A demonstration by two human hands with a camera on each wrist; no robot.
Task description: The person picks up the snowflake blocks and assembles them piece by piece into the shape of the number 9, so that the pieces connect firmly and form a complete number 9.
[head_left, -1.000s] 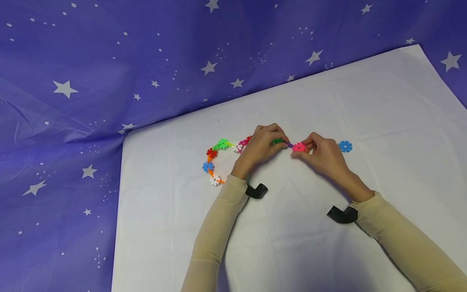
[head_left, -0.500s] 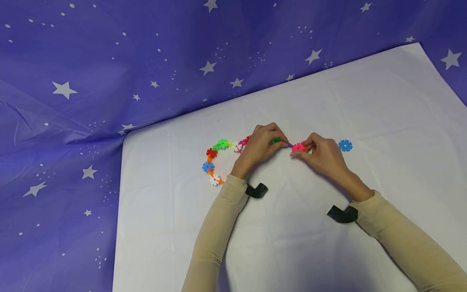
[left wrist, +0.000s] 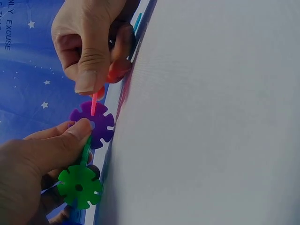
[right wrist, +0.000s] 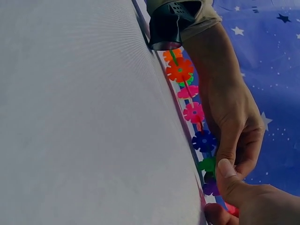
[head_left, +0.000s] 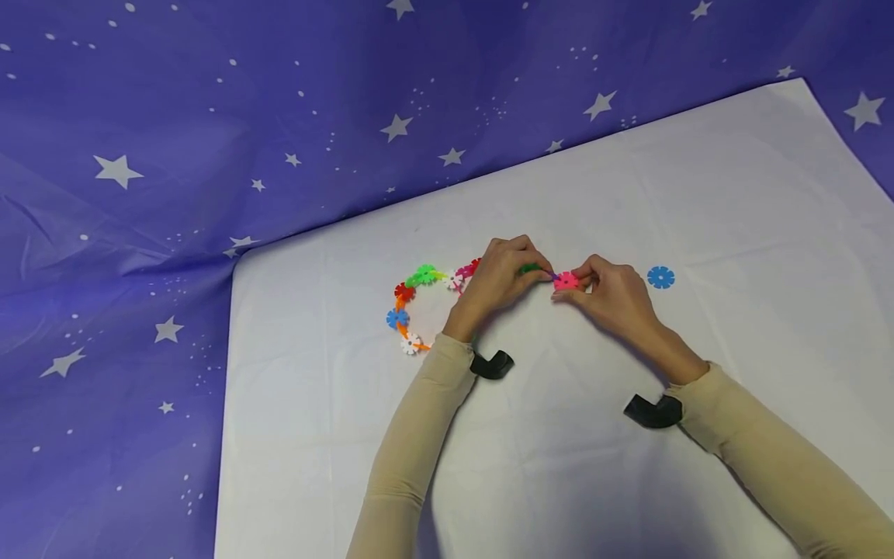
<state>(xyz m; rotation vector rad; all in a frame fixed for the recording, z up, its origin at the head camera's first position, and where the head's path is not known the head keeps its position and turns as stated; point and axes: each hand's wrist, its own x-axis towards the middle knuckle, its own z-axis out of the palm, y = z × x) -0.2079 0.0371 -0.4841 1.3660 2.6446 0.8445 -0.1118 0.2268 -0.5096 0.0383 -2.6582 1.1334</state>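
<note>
My left hand (head_left: 499, 276) pinches a purple notched plastic disc (left wrist: 104, 123) between thumb and fingers. A green disc (left wrist: 78, 187) hangs on to it as part of a linked chain. My right hand (head_left: 618, 295) pinches a pink snowflake disc (head_left: 565, 281) by its edge. In the left wrist view the pink disc is edge-on, its rim at a notch of the purple one. The chain curves behind my left wrist, with a red disc (head_left: 404, 292), a light blue disc (head_left: 397, 318) and a white disc (head_left: 410, 344) showing. My left forearm hides part of it.
A loose blue disc (head_left: 660, 277) lies on the white tabletop (head_left: 559, 466), just beyond my right hand. Behind the table's far edge hangs a purple cloth (head_left: 335, 93) with white stars. Black wrist mounts (head_left: 492, 365) stick out from both sleeves.
My right hand has shifted slightly left with the pink disc, closing in on the purple disc. The left hand stays in nearly the same place.
</note>
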